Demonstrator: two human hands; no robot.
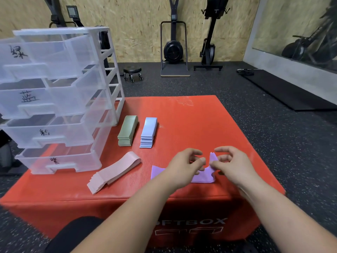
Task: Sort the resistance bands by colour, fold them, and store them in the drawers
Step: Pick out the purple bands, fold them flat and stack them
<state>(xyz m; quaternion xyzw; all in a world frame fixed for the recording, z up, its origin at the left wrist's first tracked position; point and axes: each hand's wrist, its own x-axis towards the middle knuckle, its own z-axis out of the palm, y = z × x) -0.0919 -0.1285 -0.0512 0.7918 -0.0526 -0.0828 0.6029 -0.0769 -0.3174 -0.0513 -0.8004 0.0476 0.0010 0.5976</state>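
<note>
Purple bands (202, 177) lie on the red box (191, 125) near its front edge, partly under my hands. My right hand (235, 165) pinches one raised purple end between thumb and finger. My left hand (184, 166) hovers over the purple bands with curled fingers; whether it pinches them is hidden. A stack of green bands (126, 130) and a stack of blue bands (149, 132) lie side by side farther back. Pink bands (113, 172) lie stretched out at the front left. The clear drawer unit (54, 99) stands on the box's left side, its labelled drawers pulled partly out.
The red soft box sits on a dark speckled gym floor (273, 125). A small wheeled stool (132, 73), exercise machines (174, 50) and a black mat (284, 90) stand farther back. A dark knee (73, 234) shows at the bottom left.
</note>
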